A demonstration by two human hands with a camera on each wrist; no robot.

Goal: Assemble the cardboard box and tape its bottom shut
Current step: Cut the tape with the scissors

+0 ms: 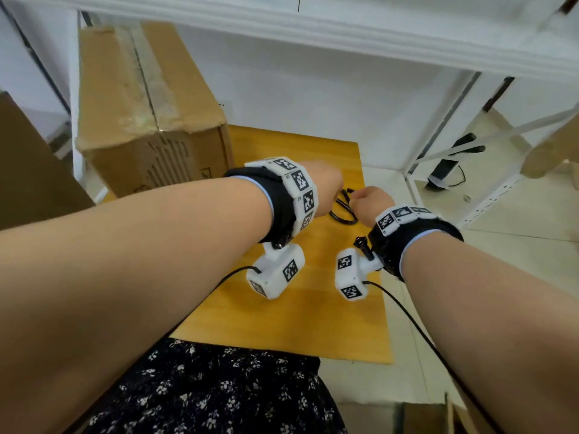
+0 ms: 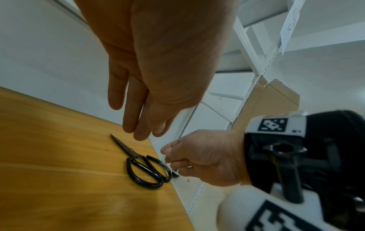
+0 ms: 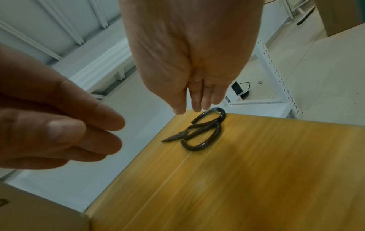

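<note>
A brown cardboard box (image 1: 150, 114) stands at the back left of the yellow wooden board (image 1: 282, 324), with a taped seam along its upper face. Black scissors (image 1: 343, 214) (image 2: 142, 165) (image 3: 201, 132) lie flat and closed near the board's far right edge. My left hand (image 1: 326, 183) (image 2: 142, 132) hovers over the blades with straight fingers, holding nothing. My right hand (image 1: 369, 200) (image 3: 195, 107) reaches down to the outer handle loop. In the left wrist view its thumb and fingertips (image 2: 171, 157) pinch that loop.
White metal shelving surrounds the board, with a shelf overhead (image 1: 344, 36) and an upright post (image 1: 438, 136) at the right. More cardboard shows at the left edge (image 1: 31, 170) and bottom right (image 1: 423, 418). Black cables (image 1: 407, 314) trail from the wrist cameras.
</note>
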